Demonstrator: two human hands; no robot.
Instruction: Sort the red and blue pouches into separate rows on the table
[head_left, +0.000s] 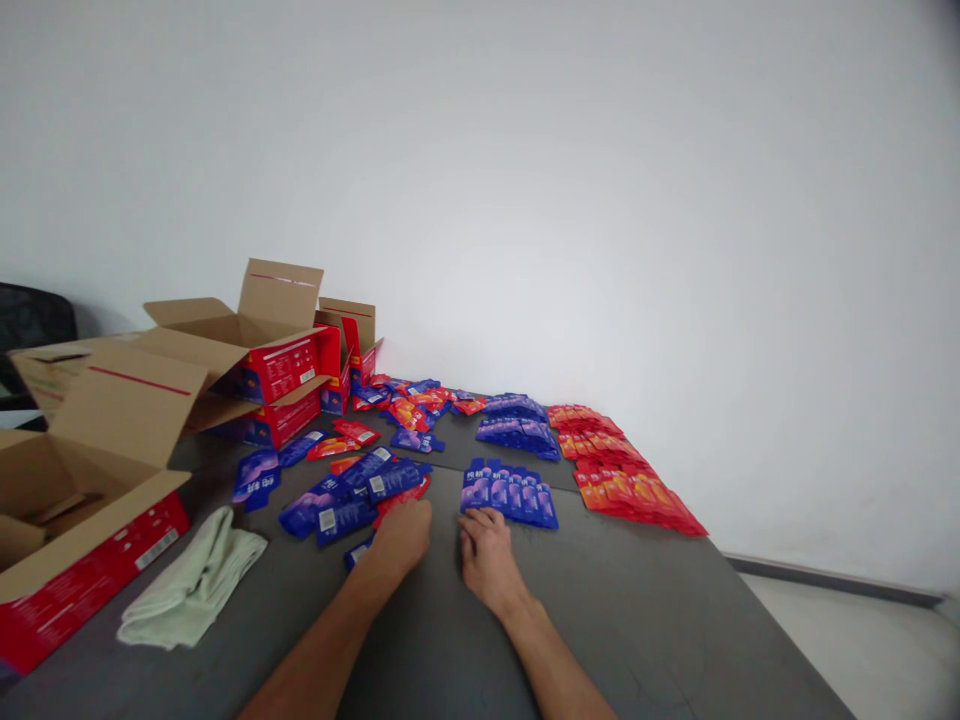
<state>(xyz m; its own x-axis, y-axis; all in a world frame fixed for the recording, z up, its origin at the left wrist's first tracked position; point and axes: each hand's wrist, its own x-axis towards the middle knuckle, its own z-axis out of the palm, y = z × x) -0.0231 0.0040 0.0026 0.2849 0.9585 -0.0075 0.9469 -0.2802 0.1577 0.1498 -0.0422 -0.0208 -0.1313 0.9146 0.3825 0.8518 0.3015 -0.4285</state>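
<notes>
My left hand (401, 535) rests on the grey table (600, 620) with its fingers curled onto a loose heap of blue and red sachets (352, 495); what it grips I cannot make out. My right hand (487, 550) lies on the table with its fingers stretched forward, their tips touching the near edge of a neat row of blue sachets (510, 492).
More rows of blue sachets (517, 425) and red sachets (626, 470) lie farther right. A mixed pile (412, 400) sits near the wall. Open red cardboard boxes (270, 360) (67, 520) stand at left, with a pale green cloth (199, 580) beside them.
</notes>
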